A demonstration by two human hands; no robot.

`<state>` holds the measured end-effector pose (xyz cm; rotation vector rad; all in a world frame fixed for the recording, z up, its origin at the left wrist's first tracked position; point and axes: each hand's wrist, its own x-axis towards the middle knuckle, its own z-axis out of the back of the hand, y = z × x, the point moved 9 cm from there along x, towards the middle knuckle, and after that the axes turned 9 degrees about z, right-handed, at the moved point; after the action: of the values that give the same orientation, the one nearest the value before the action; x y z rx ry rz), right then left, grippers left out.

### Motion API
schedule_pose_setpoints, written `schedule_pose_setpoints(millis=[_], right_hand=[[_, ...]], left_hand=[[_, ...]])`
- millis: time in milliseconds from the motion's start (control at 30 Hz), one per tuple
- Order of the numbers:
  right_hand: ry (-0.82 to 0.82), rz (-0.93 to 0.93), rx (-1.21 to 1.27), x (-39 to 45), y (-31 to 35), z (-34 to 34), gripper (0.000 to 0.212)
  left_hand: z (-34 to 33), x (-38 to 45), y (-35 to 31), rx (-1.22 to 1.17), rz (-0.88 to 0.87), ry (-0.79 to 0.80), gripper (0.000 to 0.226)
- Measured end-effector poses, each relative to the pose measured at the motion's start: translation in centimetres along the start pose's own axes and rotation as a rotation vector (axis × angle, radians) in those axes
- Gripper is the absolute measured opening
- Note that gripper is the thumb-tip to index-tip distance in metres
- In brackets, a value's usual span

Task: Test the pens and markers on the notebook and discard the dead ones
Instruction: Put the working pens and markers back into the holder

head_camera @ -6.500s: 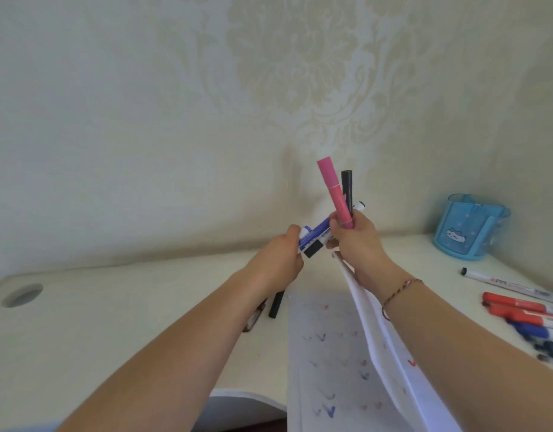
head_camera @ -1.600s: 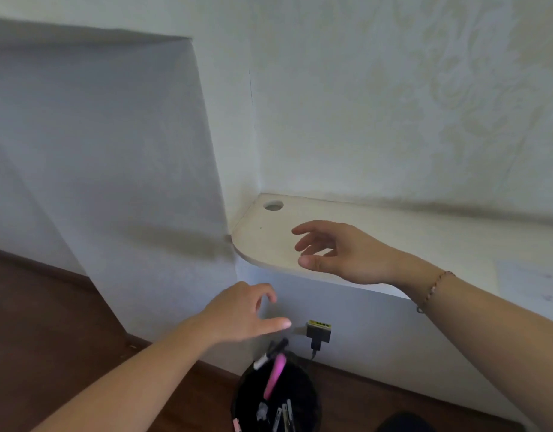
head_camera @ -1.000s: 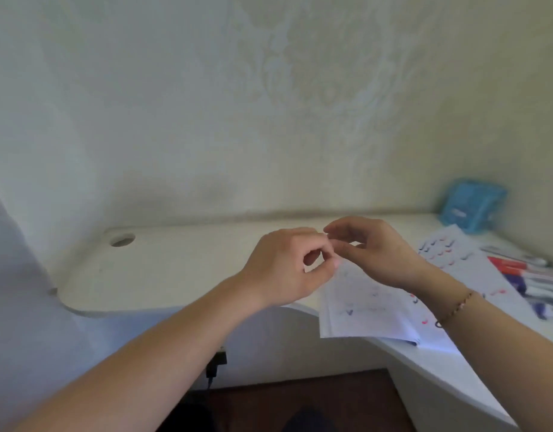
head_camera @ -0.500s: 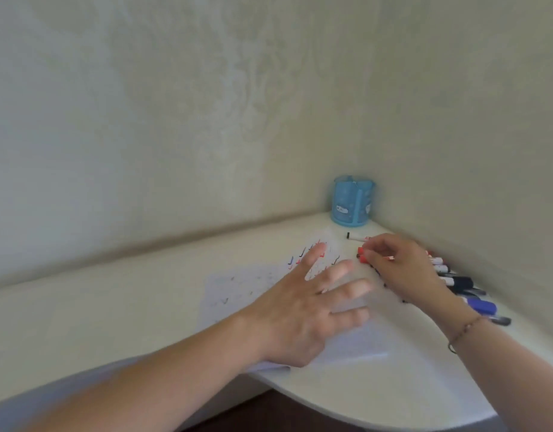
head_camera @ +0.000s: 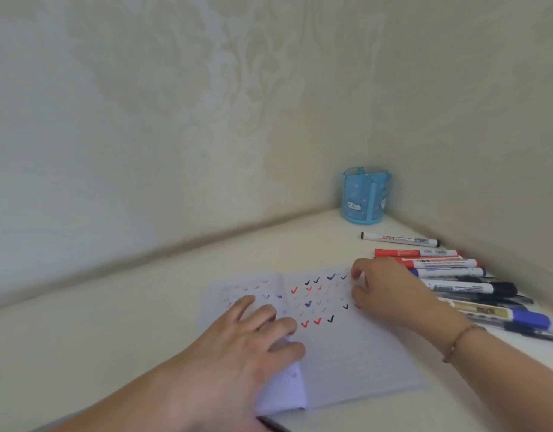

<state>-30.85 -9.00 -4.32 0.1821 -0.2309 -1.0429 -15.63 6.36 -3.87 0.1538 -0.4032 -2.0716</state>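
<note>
The notebook (head_camera: 347, 353) lies open on the white desk, its pages covered with red, blue and black check marks. My left hand (head_camera: 247, 341) rests flat on the left page, fingers spread, holding nothing. My right hand (head_camera: 390, 291) sits at the notebook's right edge with fingers curled, right beside a row of several markers and pens (head_camera: 456, 275) laid side by side. It touches or nearly touches the ends of the red markers (head_camera: 424, 253), but I see no pen lifted in it. A thin white marker (head_camera: 400, 239) lies apart, farther back.
A blue pen holder (head_camera: 365, 196) stands in the corner where the two walls meet. The desk's front edge (head_camera: 424, 413) runs close under my forearms. A bracelet is on my right wrist (head_camera: 456, 341).
The view has swung from the bin on the floor back to the desk corner. My left hand has settled flat on the notebook; my right hand has drawn back slightly beside the markers.
</note>
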Motion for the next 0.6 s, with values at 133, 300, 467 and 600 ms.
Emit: schedule_pose_setpoints(millis=[133, 300, 467, 600], right_hand=[[0.047, -0.016, 0.033, 1.6, 2.3, -1.0, 0.022], [0.025, 0.046, 0.2, 5.0, 6.2, -2.2, 0.026], [0.177, 0.08, 0.68, 6.7, 8.1, -3.7, 0.03], [-0.121, 0.01, 0.423, 9.6, 2.5, 0.3, 0.023]], left_hand=[[0.1, -2.3, 3.3, -0.008, 0.01, 0.037, 0.095], [4.2, -5.0, 10.7, 0.135, 0.228, -0.143, 0.103], [5.2, -1.7, 11.2, -0.148, 0.43, -0.364, 0.081], [-1.9, 2.4, 8.0, -0.479, 0.524, 0.036, 0.088]])
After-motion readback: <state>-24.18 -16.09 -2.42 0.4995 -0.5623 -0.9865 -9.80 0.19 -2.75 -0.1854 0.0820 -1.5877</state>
